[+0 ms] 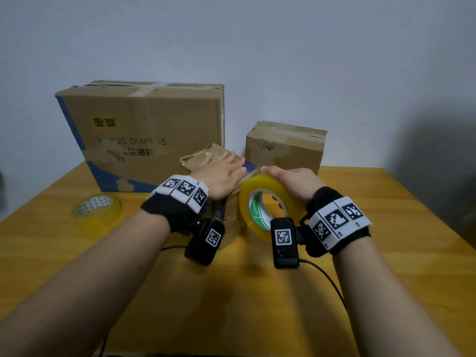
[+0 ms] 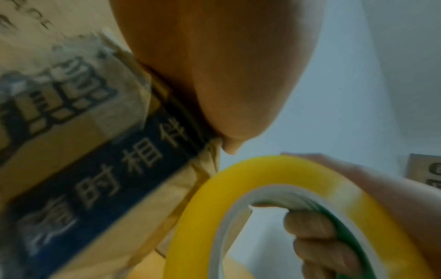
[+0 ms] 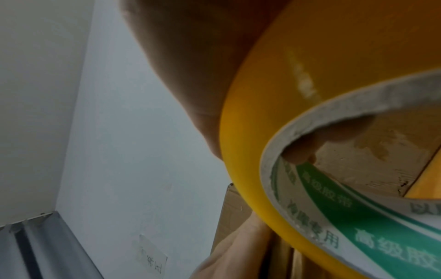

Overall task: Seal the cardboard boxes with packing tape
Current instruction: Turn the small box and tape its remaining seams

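Both forearms reach in over the wooden table (image 1: 386, 253), each wrist wrapped in a black band with checkered marker tiles and a small black camera slung beneath. Ahead of them stands the small box (image 1: 231, 220), brown cardboard with a dark blue printed band along its side, and everything else is placed around it. On its top lies the left hand (image 1: 223, 173), palm down with fingers straight and flat, pressing the flap. Just right of the small box, touching its upper edge, is the yellow tape roll (image 1: 260, 202) — upright on edge, its white and green core facing the camera. Gripping it is the right hand (image 1: 296, 182): thumb over the outer rim, fingers (image 2: 310, 228) curled through the core. Behind the small box, against the pale wall, stands the large diaper box (image 1: 144, 135) with tape across its top seam; behind and to the right sits a medium box (image 1: 286, 148). Left of the small box, well apart — a second tape roll (image 1: 99, 207) lies flat on the table.
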